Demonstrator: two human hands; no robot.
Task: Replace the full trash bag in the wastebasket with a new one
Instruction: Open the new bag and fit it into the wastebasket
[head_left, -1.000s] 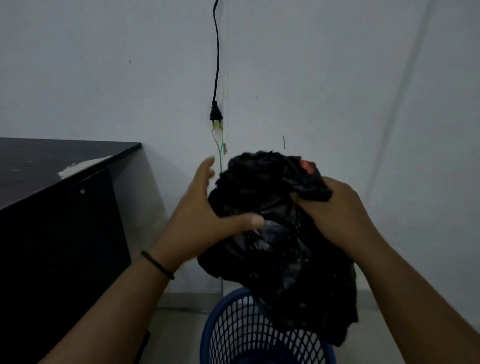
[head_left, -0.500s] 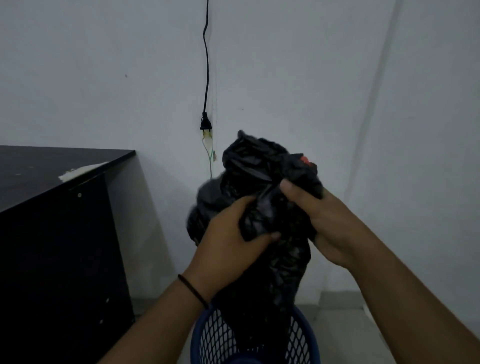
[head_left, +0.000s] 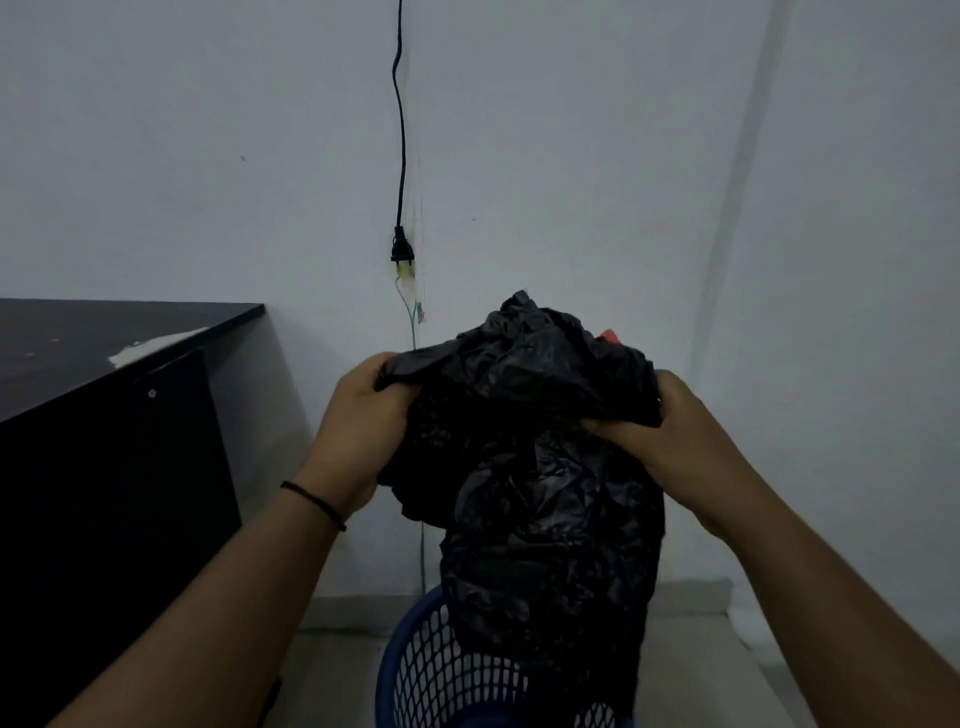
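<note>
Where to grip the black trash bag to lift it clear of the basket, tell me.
Probably the bunched top of the black trash bag, from both sides: left hand and right hand grip it there while its body hangs into the blue wastebasket.

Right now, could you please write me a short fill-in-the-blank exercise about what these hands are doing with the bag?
1. Both hands, the left hand and the right hand, hold a crumpled trash bag whose colour is ____.
2. The bag hangs above a mesh wastebasket whose colour is ____.
3. A thin dark band circles the ____ wrist.
4. The dark desk stands on the person's ____ side.

Missing words: black; blue; left; left
</note>
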